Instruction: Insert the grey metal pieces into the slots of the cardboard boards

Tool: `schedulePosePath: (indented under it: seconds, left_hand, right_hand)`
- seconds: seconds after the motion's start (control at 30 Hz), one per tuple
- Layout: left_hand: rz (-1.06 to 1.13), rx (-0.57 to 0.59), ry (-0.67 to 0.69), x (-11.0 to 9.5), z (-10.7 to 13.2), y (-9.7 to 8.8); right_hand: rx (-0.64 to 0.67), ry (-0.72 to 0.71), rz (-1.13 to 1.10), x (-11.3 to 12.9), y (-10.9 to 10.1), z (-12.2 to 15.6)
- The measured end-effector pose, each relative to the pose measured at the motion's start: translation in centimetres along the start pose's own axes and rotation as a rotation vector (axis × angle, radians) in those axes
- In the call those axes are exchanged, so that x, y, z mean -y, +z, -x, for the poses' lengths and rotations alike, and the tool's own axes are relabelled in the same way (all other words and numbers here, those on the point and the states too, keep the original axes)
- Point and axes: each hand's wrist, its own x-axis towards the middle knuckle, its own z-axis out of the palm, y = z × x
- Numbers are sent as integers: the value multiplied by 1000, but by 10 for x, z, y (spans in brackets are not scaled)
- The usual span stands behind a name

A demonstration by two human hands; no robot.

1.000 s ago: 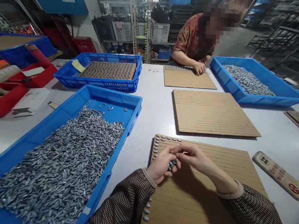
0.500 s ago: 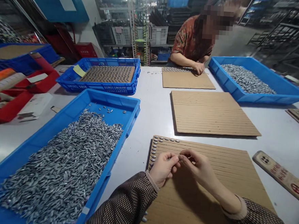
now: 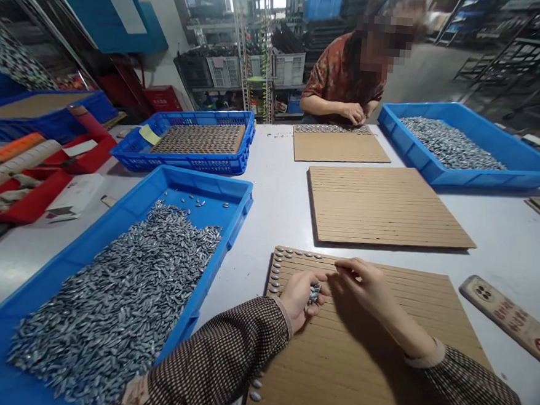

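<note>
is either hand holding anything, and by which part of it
The left hand cups a loose bunch of silvery pieces, rather than gripping one by a particular part. Whether the right hand pinches a piece cannot be told.

Lower left, there's the long blue plastic tray (image 3: 217, 192), small silvery oval pieces (image 3: 120, 297) inside; lower centre, a brown grooved cardboard sheet (image 3: 326, 385) on the white counter (image 3: 275, 193); behind that, a rectangular brown cardboard board (image 3: 385, 207); and upper left, a blue latticed plastic basket (image 3: 184, 163)!
</note>
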Motion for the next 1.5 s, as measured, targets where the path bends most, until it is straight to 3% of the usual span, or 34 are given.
schedulePosePath:
  seconds: [0.17,0.33,0.5,0.7,0.8,0.97,1.07,1.13,1.33,1.5]
  left_hand:
    - [-54,-1,-37,3,7,-12]
    - [-63,57,-128,1,17,-23]
    - [39,135,-205,-7,22,-21]
    - [158,13,-167,-7,20,-20]
    - [145,28,-169,-6,21,-20]
    - [61,57,-127,-7,23,-20]
    - [26,40,-82,-4,21,-19]
    - [25,42,-81,-1,20,-19]
    - [-8,86,-207,1,16,-22]
    - [-51,69,-206,3,14,-22]
  right_hand:
    - [55,-107,163,-28,10,-16]
    - [117,-144,279,-31,15,-24]
    - [135,-150,357,-29,16,-25]
    - [124,-150,398,-29,17,-27]
    - [133,-149,370,-29,17,-27]
    - [109,-106,133,-1,10,-19]
    - [235,-58,-92,29,6,-11]
    - [304,-91,-130,43,5,-8]
    - [348,-319,64,51,8,-3]
    - [347,-480,296,60,8,8]
